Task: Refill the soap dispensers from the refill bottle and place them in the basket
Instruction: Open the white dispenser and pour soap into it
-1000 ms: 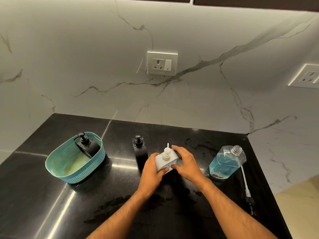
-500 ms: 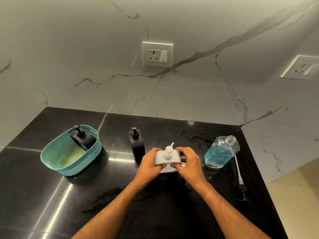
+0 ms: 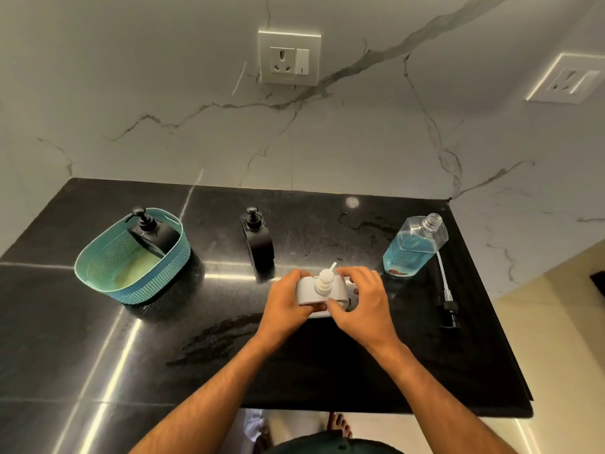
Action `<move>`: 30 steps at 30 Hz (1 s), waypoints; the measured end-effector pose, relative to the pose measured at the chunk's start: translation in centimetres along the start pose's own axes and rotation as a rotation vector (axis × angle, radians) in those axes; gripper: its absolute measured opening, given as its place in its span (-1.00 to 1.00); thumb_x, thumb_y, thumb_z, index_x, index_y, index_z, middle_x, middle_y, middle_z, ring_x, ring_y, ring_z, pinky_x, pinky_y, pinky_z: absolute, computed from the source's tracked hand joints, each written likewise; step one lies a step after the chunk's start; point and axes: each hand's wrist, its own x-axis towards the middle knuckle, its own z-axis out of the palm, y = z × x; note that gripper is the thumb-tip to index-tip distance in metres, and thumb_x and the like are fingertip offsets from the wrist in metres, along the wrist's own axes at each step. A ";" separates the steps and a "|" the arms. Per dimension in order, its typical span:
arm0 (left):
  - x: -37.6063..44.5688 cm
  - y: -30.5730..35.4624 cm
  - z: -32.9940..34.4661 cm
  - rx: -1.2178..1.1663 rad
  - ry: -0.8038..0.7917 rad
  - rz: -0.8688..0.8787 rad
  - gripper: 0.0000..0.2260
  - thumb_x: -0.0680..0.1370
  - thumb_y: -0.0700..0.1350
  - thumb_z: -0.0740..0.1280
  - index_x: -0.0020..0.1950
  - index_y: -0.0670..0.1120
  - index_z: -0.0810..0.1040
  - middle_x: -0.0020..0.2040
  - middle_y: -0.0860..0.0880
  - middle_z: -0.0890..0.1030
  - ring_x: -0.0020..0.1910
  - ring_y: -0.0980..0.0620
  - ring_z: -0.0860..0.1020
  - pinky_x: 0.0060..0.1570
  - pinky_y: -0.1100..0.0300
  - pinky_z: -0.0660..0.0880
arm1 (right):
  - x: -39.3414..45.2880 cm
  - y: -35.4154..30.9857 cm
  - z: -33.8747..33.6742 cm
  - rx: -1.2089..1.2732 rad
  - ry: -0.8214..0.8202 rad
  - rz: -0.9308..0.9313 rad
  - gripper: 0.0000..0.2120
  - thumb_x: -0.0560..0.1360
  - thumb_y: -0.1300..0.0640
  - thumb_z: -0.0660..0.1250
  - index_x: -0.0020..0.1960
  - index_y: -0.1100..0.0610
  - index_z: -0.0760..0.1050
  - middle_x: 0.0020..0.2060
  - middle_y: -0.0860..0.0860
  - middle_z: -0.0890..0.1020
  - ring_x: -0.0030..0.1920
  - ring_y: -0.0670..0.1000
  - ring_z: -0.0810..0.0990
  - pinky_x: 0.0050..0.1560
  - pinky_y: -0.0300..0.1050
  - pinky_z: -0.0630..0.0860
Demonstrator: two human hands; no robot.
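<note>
A white soap dispenser (image 3: 322, 290) with a white pump stands on the black counter (image 3: 327, 365) in the middle. My left hand (image 3: 284, 304) grips its left side and my right hand (image 3: 363, 301) grips its right side. A black dispenser (image 3: 258, 240) stands upright just behind and to the left. Another black dispenser (image 3: 152, 232) leans inside the teal basket (image 3: 154, 280) at the left. The clear refill bottle (image 3: 414, 245) with blue soap stands uncapped at the right.
A loose pump with a white tube and black head (image 3: 447, 299) lies beside the refill bottle near the counter's right edge. Wet smears mark the counter in front of my hands (image 3: 216, 339) and behind them. Marble walls with sockets (image 3: 288, 58) bound the back and right.
The camera has tilted down and nearer, showing more of the counter's front edge. Both hands keep their grip on the white dispenser, which has turned to face me more squarely.
</note>
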 end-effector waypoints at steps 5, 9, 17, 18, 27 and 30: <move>-1.4 0.4 0.6 -0.017 0.031 0.001 -0.64 0.35 -0.08 0.62 0.07 0.04 0.59 -0.05 0.15 0.67 -0.04 0.20 0.62 -0.07 0.11 0.59 | 0.7 -2.8 0.6 -0.171 0.024 0.036 -0.52 0.25 -0.20 0.63 -0.13 0.01 0.41 -0.18 -0.09 0.51 -0.19 -0.05 0.46 -0.20 -0.15 0.40; -1.9 0.5 0.5 -0.050 0.055 0.006 -0.65 0.36 0.00 0.63 0.06 0.06 0.60 -0.06 0.14 0.68 -0.06 0.21 0.63 -0.10 0.19 0.58 | 1.0 -3.3 0.9 -0.169 -0.010 0.046 -0.66 0.28 0.00 0.61 -0.15 0.08 0.49 -0.23 -0.04 0.57 -0.24 -0.04 0.48 -0.22 -0.12 0.36; -2.5 0.5 -0.7 -0.073 0.055 0.005 -0.52 0.28 0.17 0.60 0.11 0.04 0.62 -0.01 0.16 0.69 -0.01 0.23 0.63 -0.06 0.23 0.58 | 1.3 -4.9 -0.6 -0.193 -0.133 0.014 -0.55 0.25 -0.10 0.61 0.02 0.05 0.57 -0.10 -0.07 0.60 -0.12 -0.07 0.55 -0.12 -0.14 0.52; -2.5 0.5 -0.8 -0.077 0.054 0.003 -0.53 0.29 0.15 0.63 0.11 0.04 0.62 -0.02 0.15 0.69 -0.02 0.22 0.63 -0.07 0.24 0.58 | 1.4 -5.1 -0.6 -0.232 -0.123 0.014 -0.58 0.27 -0.14 0.59 -0.02 0.04 0.54 -0.13 -0.08 0.58 -0.15 -0.08 0.53 -0.15 -0.16 0.48; -2.3 0.7 -1.2 -0.030 0.058 0.003 -0.62 0.31 -0.02 0.64 0.06 0.03 0.62 -0.07 0.14 0.67 -0.07 0.20 0.62 -0.07 0.08 0.60 | 1.7 -6.9 -0.6 -0.319 -0.224 -0.006 -0.60 0.28 -0.11 0.56 -0.01 0.05 0.51 -0.12 -0.07 0.54 -0.13 -0.06 0.52 -0.16 -0.20 0.41; -2.4 0.7 -1.1 -0.036 0.066 0.009 -0.59 0.29 0.04 0.64 0.06 0.02 0.63 -0.08 0.14 0.68 -0.08 0.19 0.63 -0.08 0.08 0.62 | 1.8 -7.2 -0.5 -0.371 -0.233 -0.014 -0.72 0.36 -0.01 0.52 -0.05 0.08 0.52 -0.13 -0.02 0.58 -0.11 -0.03 0.55 -0.13 -0.18 0.47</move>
